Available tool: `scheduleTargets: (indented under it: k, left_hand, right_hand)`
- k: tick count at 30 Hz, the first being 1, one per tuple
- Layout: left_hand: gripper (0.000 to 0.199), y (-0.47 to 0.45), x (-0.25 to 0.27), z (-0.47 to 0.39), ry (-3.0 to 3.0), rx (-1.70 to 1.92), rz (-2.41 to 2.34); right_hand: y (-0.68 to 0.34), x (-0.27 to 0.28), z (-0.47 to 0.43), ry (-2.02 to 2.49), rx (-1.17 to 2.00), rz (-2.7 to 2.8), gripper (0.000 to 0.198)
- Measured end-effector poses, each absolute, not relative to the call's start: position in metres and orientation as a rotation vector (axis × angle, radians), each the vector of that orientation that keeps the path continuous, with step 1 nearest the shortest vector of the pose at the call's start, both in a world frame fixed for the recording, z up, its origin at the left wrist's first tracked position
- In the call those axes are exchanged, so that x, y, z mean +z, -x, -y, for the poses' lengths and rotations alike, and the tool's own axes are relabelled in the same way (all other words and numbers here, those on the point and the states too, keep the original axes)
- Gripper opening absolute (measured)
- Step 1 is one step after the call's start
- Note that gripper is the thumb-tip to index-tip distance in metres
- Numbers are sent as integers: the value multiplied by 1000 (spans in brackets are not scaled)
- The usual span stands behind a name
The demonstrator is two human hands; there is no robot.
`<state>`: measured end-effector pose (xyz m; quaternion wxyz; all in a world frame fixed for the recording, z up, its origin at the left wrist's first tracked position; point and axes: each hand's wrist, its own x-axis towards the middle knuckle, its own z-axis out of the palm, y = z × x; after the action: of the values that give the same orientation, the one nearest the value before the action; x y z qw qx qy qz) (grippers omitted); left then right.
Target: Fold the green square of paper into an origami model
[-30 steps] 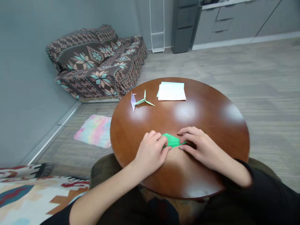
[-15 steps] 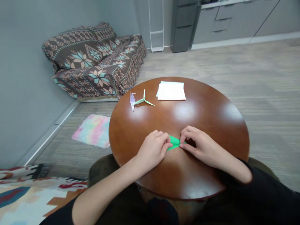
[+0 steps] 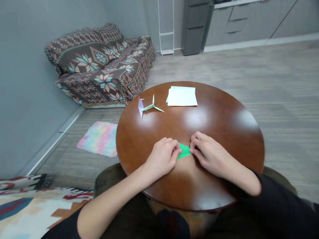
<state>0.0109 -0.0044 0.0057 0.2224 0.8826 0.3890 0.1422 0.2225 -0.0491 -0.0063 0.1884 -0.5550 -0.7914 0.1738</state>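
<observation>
Between my hands, low over the round wooden table (image 3: pixel 159 129), is a folded piece of green paper (image 3: pixel 184 151). My left hand (image 3: pixel 164 155) pinches its left end between thumb and fingers. At the narrow right end, my right hand (image 3: pixel 208 152) closes thumb and fingertips on the paper. Both ends are partly covered by my fingers, so the full folded shape is hidden.
Toward the table's far left stand a purple folded paper crane (image 3: pixel 141 107) and a light green folded paper figure (image 3: pixel 153 105) with thin points. A stack of paper sheets (image 3: pixel 182 96) lies at the far edge. A patterned sofa (image 3: pixel 99 66) stands beyond.
My right hand has shifted slightly left, its fingertips now at the tip of the green paper. My left hand stays nearly in place, still pinching the other end.
</observation>
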Motion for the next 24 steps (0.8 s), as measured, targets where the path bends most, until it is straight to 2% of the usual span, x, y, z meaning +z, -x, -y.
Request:
scheduleTargets:
  k: [11, 20, 24]
  left_hand:
    - [14, -12, 3, 5, -2452, 410, -1082]
    - [8, -13, 2, 9, -2413, 429, -1112]
    - [30, -13, -1, 14, -2508, 523, -1001]
  right_hand:
    - [-222, 0, 45, 1601, 533, 2234, 14]
    - [-225, -7, 44, 1632, 543, 2161, 5]
    - [-228, -10, 43, 1617, 568, 2142, 7]
